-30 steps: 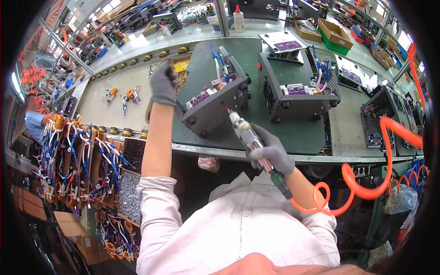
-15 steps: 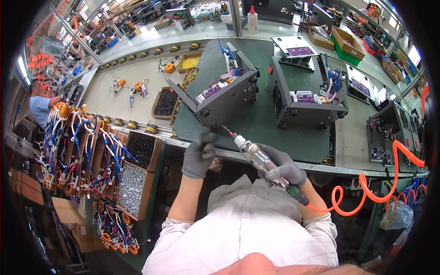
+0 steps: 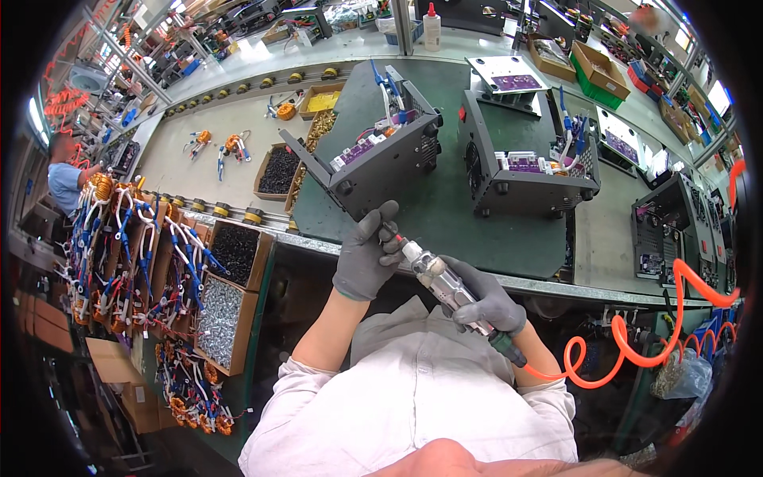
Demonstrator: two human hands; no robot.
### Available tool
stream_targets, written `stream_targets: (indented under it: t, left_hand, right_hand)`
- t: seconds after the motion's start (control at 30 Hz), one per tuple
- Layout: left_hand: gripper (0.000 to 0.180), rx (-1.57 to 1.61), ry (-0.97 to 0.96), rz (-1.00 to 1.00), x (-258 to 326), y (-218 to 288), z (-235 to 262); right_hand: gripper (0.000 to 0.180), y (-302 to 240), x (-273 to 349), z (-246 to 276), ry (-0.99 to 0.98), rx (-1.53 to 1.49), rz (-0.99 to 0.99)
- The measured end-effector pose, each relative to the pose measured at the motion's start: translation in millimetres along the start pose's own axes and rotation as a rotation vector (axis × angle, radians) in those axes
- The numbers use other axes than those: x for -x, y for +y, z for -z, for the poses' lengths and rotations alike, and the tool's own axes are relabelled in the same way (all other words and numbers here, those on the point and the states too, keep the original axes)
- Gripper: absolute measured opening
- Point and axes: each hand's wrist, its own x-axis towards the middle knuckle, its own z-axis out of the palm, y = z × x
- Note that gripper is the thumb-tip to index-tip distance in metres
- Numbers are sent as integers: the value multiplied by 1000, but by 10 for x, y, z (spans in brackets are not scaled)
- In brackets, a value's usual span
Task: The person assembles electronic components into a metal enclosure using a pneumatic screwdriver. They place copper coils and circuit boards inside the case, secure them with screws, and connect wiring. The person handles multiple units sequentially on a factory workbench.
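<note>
My right hand (image 3: 494,300), in a grey glove, is wrapped round a silver air screwdriver (image 3: 447,285) that points up and to the left. At the tool's tip is my left hand (image 3: 364,258), also gloved, its fingers curled round the bit; whatever they pinch is too small to make out. Just beyond the left fingers stands a dark grey metal housing (image 3: 389,171), tilted on the green work mat (image 3: 445,226), with a purple circuit board and blue and white cables inside. A second such housing (image 3: 544,195) sits to its right.
Boxes of black screws (image 3: 234,253) and silver screws (image 3: 226,322) stand at my left beside hanging coil-and-cable bundles (image 3: 143,238). An orange coiled air hose (image 3: 628,354) runs off right from the screwdriver. More housings (image 3: 675,230) stand at right. A person (image 3: 67,179) works far left.
My left hand has moved up and right, and its fingers have come to the screwdriver's tip. The right hand keeps its grip on the tool. The whole view has shifted slightly.
</note>
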Motion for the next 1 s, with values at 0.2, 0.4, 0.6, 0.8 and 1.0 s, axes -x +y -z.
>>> stream_targets:
  t: [0.2, 0.4, 0.6, 0.8, 1.0]
  left_hand:
    - [33, 7, -16, -15, 10, -68, -37]
    - [32, 9, 48, -94, -40, -144, -82]
    - [30, -38, 54, -100, -78, -131, 34]
    - [30, -144, 197, -151, -135, -157, 99]
    - [18, 11, 538, -120, -108, -61, 137]
  right_hand:
    - [109, 150, -54, 32, 64, 18, 86]
    - [109, 27, -25, 27, 100, 15, -10]
    - [108, 55, -48, 62, 95, 161, 23]
    - [101, 101, -177, 113, 176, 484, 87]
    - [98, 116, -454, 456, 319, 576, 151]
